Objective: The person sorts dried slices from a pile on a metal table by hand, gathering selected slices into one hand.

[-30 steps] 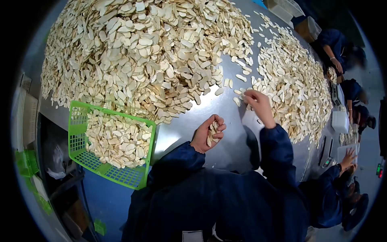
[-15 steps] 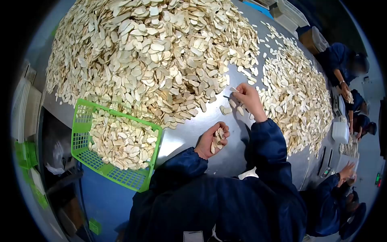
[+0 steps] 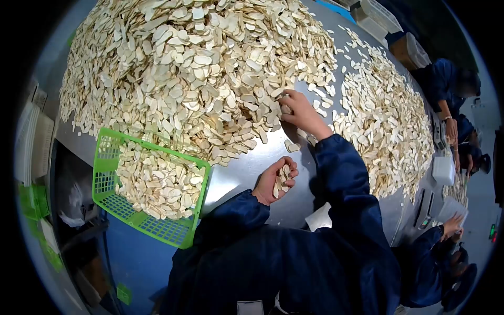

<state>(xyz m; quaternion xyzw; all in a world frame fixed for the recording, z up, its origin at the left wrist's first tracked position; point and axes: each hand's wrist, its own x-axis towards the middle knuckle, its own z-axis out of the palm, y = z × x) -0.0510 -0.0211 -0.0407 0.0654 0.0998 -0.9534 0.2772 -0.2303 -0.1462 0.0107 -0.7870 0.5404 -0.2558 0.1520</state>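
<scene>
My left hand (image 3: 272,182) is curled palm-up above the steel table, closed around several pale dried slices (image 3: 282,181). These look like pieces of sliced root. My right hand (image 3: 303,114) reaches to the near right edge of a large heap of the same slices (image 3: 210,73). Its thumb and fingers are bent around a slice at the heap's edge, partly hidden by the fingers. A few loose slices (image 3: 292,146) lie on the metal just below the right hand. Left of my left hand, a green plastic basket (image 3: 142,223) holds many slices and sits tilted at the table's edge.
A second, flatter spread of slices (image 3: 386,121) covers the table's right side. Co-workers in dark blue (image 3: 446,84) stand along the right, near scales (image 3: 424,210) and a white container (image 3: 443,170). Stacked trays (image 3: 34,142) are at far left.
My right hand has moved left and away from me, from over the bare metal to the heap's edge. My left hand stays almost in place with its slices.
</scene>
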